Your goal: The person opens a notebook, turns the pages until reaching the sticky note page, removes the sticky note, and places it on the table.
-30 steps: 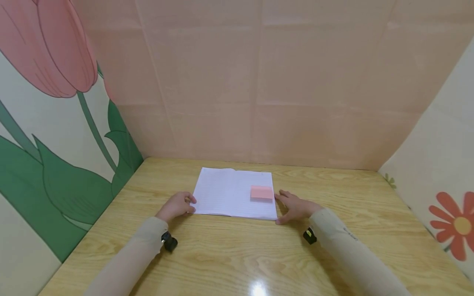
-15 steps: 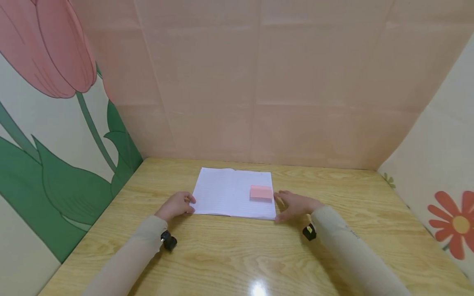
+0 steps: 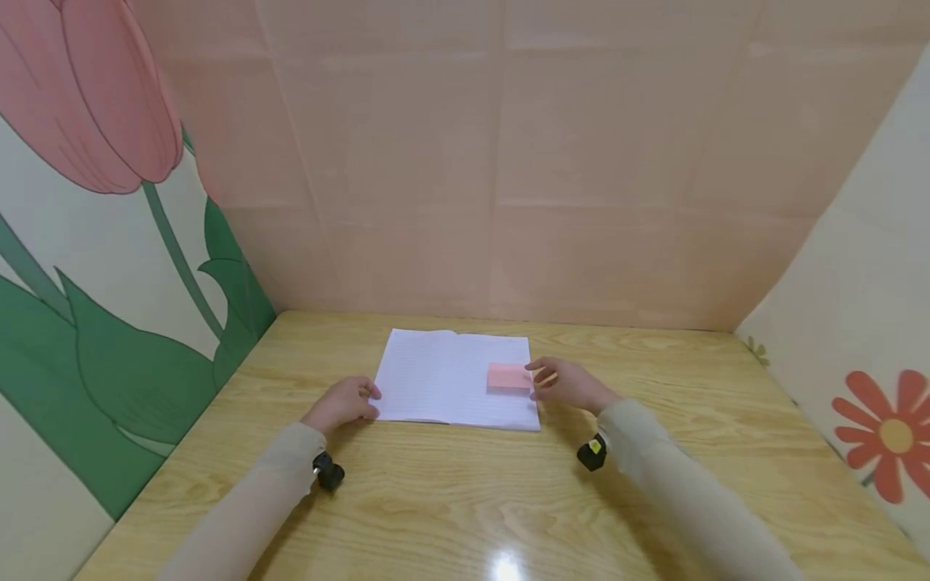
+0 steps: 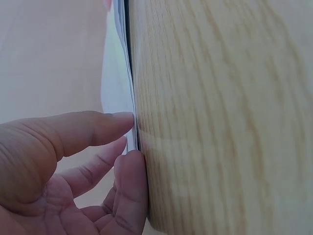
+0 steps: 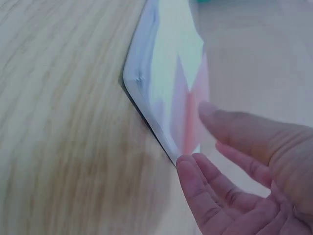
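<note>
An open notebook [image 3: 429, 375] with lined white pages lies on the wooden table. A pink sticky note [image 3: 507, 376] sits on its right page by the outer edge, with one side lifted off the paper. My left hand [image 3: 344, 402] rests at the notebook's left edge; in the left wrist view, the thumb [image 4: 110, 125] touches the page edge and other fingers bend beside it. At the right edge is my right hand [image 3: 570, 383], fingers apart. In the right wrist view, its thumb [image 5: 232, 126] overlaps the sticky note's side and its fingertips [image 5: 186, 166] are close to the notebook's edge.
The wood-grain table [image 3: 450, 500] stretches toward me and to both sides. A pinkish backdrop [image 3: 465, 161] stands behind it, with flower-patterned panels [image 3: 145, 379] at the left and right. Black wrist cameras [image 3: 592, 453] hang under both sleeves.
My right hand has moved up along the notebook's right edge, from the near corner to beside the sticky note. The left hand stays in place. The head view has shifted slightly.
</note>
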A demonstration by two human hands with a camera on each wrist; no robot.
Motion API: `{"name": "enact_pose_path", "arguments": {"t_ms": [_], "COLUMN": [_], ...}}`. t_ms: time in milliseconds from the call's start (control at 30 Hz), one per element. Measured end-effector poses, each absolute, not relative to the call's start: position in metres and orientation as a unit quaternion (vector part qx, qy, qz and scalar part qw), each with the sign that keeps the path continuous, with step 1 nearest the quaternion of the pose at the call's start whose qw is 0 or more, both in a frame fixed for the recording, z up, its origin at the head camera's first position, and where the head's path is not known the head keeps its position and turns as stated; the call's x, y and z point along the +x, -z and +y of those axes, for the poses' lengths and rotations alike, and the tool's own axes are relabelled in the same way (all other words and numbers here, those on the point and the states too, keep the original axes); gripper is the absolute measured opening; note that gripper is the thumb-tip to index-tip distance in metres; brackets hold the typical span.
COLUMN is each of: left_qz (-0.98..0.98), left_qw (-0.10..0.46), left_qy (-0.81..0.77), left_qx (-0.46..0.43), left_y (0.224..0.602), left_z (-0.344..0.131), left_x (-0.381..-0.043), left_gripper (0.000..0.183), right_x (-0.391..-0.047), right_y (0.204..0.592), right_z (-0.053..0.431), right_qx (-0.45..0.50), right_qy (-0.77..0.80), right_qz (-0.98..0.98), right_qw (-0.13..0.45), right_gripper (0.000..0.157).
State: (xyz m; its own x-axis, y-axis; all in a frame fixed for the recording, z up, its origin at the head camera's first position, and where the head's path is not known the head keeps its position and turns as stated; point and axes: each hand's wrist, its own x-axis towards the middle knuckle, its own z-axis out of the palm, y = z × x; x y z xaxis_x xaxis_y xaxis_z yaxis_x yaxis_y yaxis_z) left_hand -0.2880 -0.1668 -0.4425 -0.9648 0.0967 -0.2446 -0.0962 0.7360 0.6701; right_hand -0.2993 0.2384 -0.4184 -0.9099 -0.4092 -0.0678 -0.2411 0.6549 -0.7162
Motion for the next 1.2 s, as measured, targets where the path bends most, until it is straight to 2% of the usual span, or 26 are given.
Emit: {"name": "enact_pose_path", "arguments": {"t_ms": [233,500,733,1200], "left_qz": [0.919,0.909,0.910,0.912], "left_qw": [0.130,0.132,0.132,0.139], "left_qy": [-0.373,-0.395,-0.394,-0.386], "left_qx": [0.008,0.012,0.010,0.004], "left_y": [0.440,0.439,0.439,0.439], "left_z": [-0.166,-0.166,-0.166,-0.166], "left_x": [-0.286,-0.284,-0.283,-0.284], "left_gripper": [0.024,0.025,0.025,0.024], "right_x": [-0.305,-0.311,-0.314,-0.321], "right_y": [0.427,0.432,0.435,0.438], "right_z": [0.232,0.221,0.219,0.218], "right_qx": [-0.156,-0.088,-0.058,-0.036], "right_qy": [0.410,0.388,0.438,0.511], "right_qz": [0.890,0.909,0.888,0.851], "right_qw": [0.122,0.126,0.130,0.118], "right_gripper": [0.053,0.031,0.022,0.016]}}
